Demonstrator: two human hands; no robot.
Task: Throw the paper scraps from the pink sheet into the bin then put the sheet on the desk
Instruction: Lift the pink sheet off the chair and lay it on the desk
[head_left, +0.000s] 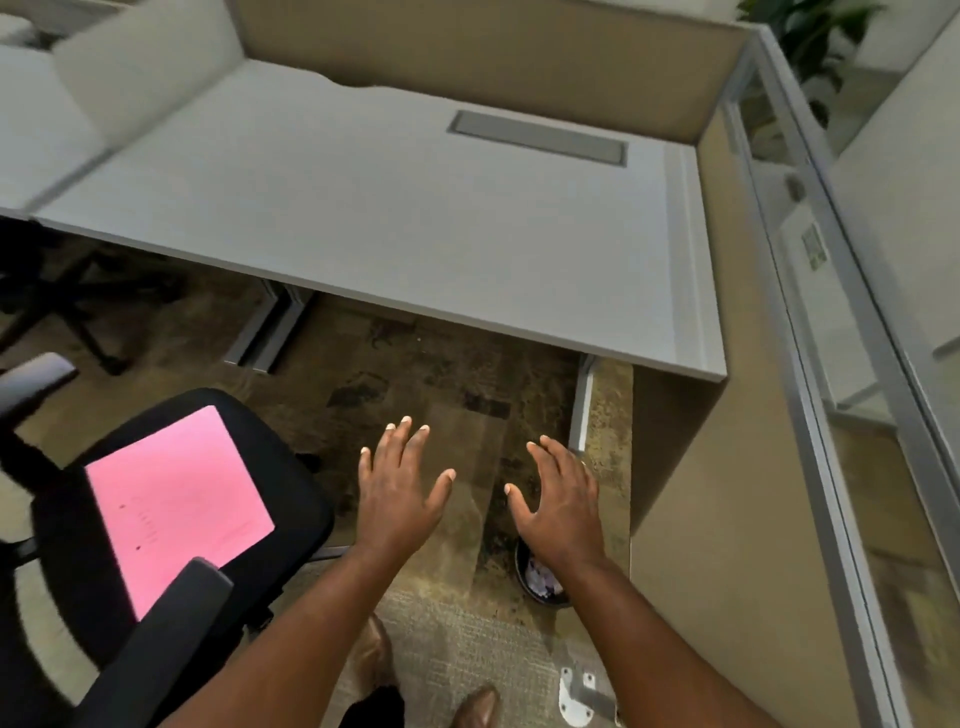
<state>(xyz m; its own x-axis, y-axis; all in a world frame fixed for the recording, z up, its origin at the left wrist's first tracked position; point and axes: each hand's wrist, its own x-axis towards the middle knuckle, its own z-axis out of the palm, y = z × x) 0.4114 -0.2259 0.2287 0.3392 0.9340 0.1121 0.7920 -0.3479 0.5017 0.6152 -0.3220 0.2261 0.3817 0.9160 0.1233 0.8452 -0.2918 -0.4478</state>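
Observation:
The pink sheet (176, 506) lies flat on the seat of a black office chair (291, 499) at the lower left; I see no scraps on it. A small round bin (540, 582) stands on the floor beneath my right forearm, with pale paper scraps inside. My left hand (400, 488) hovers over the floor right of the chair, fingers spread, holding nothing. My right hand (561, 504) hangs just above the bin, fingers apart and empty. The grey desk (395, 208) stretches across the upper part of the view.
A beige partition panel (691, 467) closes the desk's right side, with a glass wall (857, 364) beyond. Metal desk legs (270, 327) stand under the desk at left. Another dark chair base (67, 301) sits at far left. My shoes (478, 706) show at the bottom.

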